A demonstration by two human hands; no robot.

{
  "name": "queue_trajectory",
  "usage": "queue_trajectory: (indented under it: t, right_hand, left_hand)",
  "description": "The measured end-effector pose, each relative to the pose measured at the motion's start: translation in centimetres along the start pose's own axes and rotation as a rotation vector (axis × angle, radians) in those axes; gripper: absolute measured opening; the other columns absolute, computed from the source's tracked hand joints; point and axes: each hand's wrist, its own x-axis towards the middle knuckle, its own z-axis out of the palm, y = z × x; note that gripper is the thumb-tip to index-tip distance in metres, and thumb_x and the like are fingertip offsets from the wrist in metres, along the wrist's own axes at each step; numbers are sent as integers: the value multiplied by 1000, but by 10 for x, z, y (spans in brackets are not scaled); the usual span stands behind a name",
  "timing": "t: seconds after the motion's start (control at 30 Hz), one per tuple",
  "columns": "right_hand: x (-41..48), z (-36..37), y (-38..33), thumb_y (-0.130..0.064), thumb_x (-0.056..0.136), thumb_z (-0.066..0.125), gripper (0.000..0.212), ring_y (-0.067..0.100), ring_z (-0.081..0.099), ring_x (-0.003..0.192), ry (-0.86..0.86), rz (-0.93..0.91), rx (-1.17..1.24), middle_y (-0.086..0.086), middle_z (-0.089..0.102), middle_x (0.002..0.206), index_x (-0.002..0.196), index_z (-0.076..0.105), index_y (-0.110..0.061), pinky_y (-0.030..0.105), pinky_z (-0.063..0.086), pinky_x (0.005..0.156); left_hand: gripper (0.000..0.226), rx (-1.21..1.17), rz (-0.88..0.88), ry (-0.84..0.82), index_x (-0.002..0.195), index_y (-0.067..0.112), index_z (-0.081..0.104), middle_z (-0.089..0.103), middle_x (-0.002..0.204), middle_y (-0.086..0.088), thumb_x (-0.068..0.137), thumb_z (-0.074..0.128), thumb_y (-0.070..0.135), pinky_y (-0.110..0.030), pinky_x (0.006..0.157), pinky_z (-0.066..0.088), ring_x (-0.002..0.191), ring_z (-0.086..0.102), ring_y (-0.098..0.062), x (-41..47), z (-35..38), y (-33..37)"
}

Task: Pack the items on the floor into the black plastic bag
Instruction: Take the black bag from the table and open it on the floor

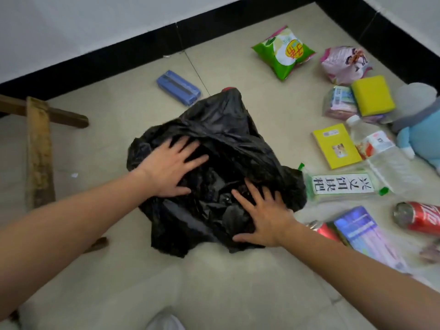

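**Two flat hands on the black bag**

Bare forearms reach in from the near edge, with a pale shoe tip [164,322] between them at the bottom. The left hand [170,166] lies palm down on the bag's [221,129] left upper part, its fingers [190,148] straight and spread, gripping nothing. The right hand [263,219] presses the near right part in the same way, fingers [247,194] splayed, thumb along the bag's near edge. The bag sits crumpled mid-floor, and its mouth cannot be made out.

Items lie to its right. A clear packet [342,185] touching the bag's right edge bears a white label with large black Chinese characters, turned sideways. Beyond it are a yellow booklet [335,146] with a small label too fine to read, a water bottle [383,158] with a red-and-white label, a yellow sponge [372,95] on another packet [339,103], and a blue plush [419,125]. Near the skirting [119,53] lie a green snack bag [283,51] with red characters on yellow and a pink packet [342,64]. By the right wrist sit a red can [421,219] with white script, a second can [325,231] and a blue-purple box [364,234] with blurred print.

A blue case [178,88] lies just behind the bag. A wooden frame [39,148] bounds the left. Bare floor [214,282] lies open on the near side and between bag and frame.
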Motion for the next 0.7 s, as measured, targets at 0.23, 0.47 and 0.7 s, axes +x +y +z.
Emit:
queue_trajectory:
  t: [0.23,0.47,0.7]
  right_hand:
    - [-22,-32,52,-81,77,50,108,28,11,152,-207,-75,-62,11,6,166,158,-3,-32,31,16,121]
    - [22,-88,27,-38,100,45,57,42,13,150,555,-510,-369,20,15,163,153,33,-22,57,21,117]
    - [126,-115,42,-36,96,45,75,49,1,148,350,43,-357,5,-14,166,156,0,-39,69,26,109]
  left_hand:
    - [79,-328,-123,-72,148,23,32,49,145,-8,88,32,73,-34,103,42,129,50,-27,2,34,-35]
    - [76,-226,172,276,136,22,55,54,139,-13,92,21,73,-47,103,39,132,46,-32,-5,24,4]
    - [95,-352,289,-265,146,42,-28,-40,154,-5,75,9,93,-69,111,-6,137,-42,-35,-42,64,56]
